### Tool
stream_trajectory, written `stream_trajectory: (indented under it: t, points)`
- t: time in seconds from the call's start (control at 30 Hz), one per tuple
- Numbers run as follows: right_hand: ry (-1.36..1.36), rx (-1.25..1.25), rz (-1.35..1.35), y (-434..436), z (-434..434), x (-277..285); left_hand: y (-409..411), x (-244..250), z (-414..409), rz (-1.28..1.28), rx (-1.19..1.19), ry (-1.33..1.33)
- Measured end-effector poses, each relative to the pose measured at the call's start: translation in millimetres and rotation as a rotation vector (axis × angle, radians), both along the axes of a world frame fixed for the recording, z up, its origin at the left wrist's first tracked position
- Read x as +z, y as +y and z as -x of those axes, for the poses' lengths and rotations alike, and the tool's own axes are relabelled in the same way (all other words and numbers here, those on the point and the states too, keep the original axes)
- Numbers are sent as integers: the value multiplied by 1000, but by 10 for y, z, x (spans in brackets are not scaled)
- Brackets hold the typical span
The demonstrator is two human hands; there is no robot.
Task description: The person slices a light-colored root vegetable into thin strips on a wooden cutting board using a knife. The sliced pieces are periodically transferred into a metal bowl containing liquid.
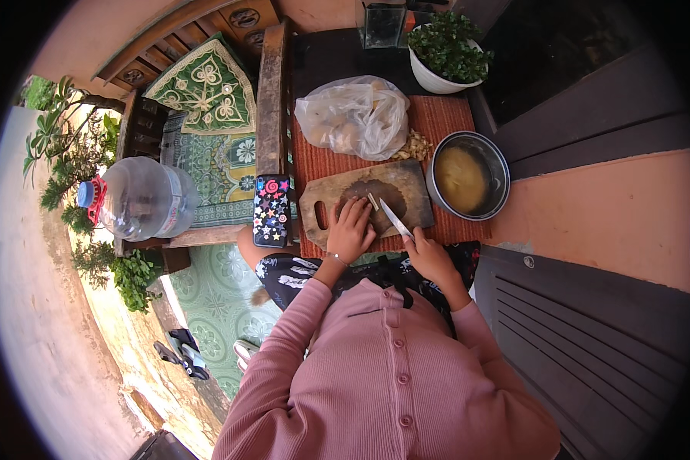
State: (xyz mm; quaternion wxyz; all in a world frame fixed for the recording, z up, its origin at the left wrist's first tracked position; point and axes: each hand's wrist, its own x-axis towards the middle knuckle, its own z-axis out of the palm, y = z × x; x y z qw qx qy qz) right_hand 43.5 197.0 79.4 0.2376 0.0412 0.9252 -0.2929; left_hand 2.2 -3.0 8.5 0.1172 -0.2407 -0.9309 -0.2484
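A worn wooden cutting board (414,178) with a damp dark patch lies on an orange-red woven mat (448,115). My left hand (349,230) rests on the board, fingers spread, with the fingertips beside a few thin pale strips of food (373,201). Whether the fingers press on a piece is hidden from this view. In my right hand (428,253) is the handle of a small kitchen knife (395,217), its blade over the board, pointing up and left, a little right of the strips.
Beyond the board sit a plastic bag of roundish produce (351,118) and a heap of peelings (415,146). At right stands a metal pot of yellowish liquid (463,178); a potted plant (448,52) is behind. A patterned phone (271,210) and large water bottle (144,198) are at left.
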Motion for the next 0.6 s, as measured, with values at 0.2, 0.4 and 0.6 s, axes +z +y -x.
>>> stream_trajectory:
  t: [0.2,0.4,0.6]
  points:
    - [34,22,66,49,-1,-125,0,-3,-1,-2,2,-14]
    - [76,20,50,30,-5,-156,-1,-16,-3,13,1,-28]
    - [148,-25,111,-14,31,-191,-4,-8,2,7,-13,-41]
